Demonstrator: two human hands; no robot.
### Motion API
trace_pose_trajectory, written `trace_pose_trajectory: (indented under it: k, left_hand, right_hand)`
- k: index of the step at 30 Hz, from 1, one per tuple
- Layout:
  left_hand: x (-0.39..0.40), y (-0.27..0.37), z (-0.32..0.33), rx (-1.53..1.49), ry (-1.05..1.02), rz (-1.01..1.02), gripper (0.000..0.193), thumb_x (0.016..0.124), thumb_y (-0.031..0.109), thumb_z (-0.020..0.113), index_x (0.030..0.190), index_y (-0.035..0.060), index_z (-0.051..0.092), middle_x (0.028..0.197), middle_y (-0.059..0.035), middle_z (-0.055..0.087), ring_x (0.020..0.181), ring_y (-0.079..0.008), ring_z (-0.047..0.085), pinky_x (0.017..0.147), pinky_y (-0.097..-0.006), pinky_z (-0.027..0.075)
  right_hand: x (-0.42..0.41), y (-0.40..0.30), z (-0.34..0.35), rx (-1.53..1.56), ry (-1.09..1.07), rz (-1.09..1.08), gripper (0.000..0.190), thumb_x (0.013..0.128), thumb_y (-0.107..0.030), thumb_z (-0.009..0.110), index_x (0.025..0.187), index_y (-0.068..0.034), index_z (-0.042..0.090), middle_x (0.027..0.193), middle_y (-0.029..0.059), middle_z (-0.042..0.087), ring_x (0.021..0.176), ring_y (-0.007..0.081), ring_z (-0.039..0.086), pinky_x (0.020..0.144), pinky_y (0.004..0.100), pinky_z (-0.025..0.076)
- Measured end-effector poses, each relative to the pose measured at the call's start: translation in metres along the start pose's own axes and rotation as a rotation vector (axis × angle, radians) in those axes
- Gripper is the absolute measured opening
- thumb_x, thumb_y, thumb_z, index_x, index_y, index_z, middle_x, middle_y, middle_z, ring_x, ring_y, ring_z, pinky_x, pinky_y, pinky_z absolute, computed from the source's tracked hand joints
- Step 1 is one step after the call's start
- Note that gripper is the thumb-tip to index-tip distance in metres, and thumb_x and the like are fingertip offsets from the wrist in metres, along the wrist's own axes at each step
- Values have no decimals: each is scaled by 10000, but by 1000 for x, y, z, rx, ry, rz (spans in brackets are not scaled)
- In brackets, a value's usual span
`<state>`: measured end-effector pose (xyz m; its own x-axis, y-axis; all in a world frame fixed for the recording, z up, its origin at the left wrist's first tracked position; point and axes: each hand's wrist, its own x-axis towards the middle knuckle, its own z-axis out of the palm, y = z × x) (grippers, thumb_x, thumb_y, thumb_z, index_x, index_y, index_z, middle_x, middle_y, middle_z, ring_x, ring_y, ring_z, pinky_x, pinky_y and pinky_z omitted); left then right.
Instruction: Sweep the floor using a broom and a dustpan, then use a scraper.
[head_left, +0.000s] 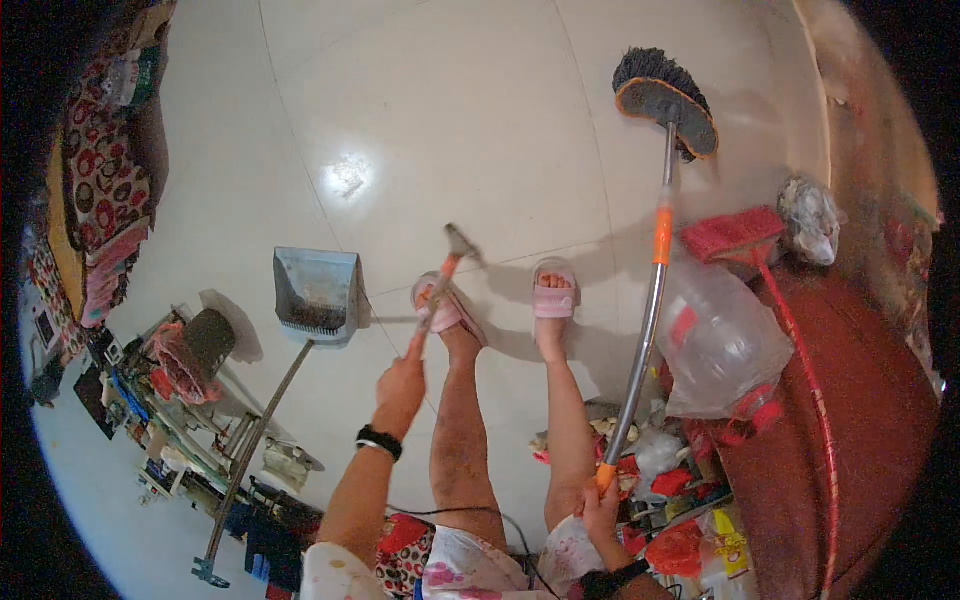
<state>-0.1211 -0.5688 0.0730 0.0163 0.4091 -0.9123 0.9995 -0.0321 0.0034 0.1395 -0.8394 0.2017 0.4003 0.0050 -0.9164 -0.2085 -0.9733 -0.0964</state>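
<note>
My left hand (401, 391) grips a long-handled tool (435, 300) with orange parts. Its narrow dark head hangs just past my left slipper (450, 306); whether it is a brush or a scraper I cannot tell. In my right hand (600, 512), near my thigh, is the orange end of a metal-poled mop (649, 322). The pole runs forward to a dark grey fringed mop head (664, 101) at the far right of the floor. Left of my feet a grey-blue dustpan (319, 289) stands upright, dark debris inside and its long handle slanting back.
A red-headed floor brush (735, 234) with a red pole, a large clear plastic jug (720, 349) and a stuffed plastic bag (810, 221) crowd the right side. At left are a dark bin (208, 335), a cluttered rack (225, 420) and a patterned cloth (109, 165). A cable (450, 511) crosses near my legs.
</note>
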Motion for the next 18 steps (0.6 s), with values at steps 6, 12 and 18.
trace_pose_trajectory:
  k: [6, 12, 18]
  left_hand:
    - [27, 8, 23, -112, 117, 181, 609, 860, 132, 479, 1382, 233, 183, 716, -191, 593, 635, -356, 603, 526, -461, 484]
    - [71, 108, 22, -159, 273, 396, 584, 817, 92, 482, 1349, 177, 257, 713, -160, 592, 611, -341, 597, 510, -457, 476]
    - [16, -4, 21, -42, 101, 218, 588, 841, 96, 430, 1365, 266, 226, 717, -148, 591, 566, -322, 600, 485, -430, 482]
  right_hand:
    - [21, 45, -7, -148, 28, -115, 481, 864, -159, 492, 1273, -31, 274, 949, 119, 426, 786, 181, 420, 674, 304, 324]
    - [7, 1, -9, 93, 6, 40, 405, 864, -125, 486, 1225, -119, 301, 572, -9, 412, 389, 82, 416, 318, 237, 348]
    - [16, 23, -4, -35, 31, -6, 378, 862, -110, 482, 1205, -113, 325, 613, 1, 437, 394, 82, 427, 316, 233, 355]
